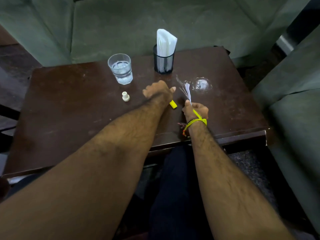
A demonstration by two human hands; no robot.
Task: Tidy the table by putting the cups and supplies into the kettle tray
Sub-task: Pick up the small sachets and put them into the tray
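A clear glass with water stands at the back of the dark wooden table. My left hand lies knuckles-up over a yellow marker-like object, whose end pokes out beneath the wrist; the grip itself is hidden. My right hand is closed around a bunch of thin white sticks that fan upward and look blurred. A small white cap stands on the table left of my left hand. No kettle tray is in view.
A black mesh holder with white napkins stands at the back centre. A wet ring mark shows right of it. Green sofas surround the table at the back and right. My legs are under the near edge.
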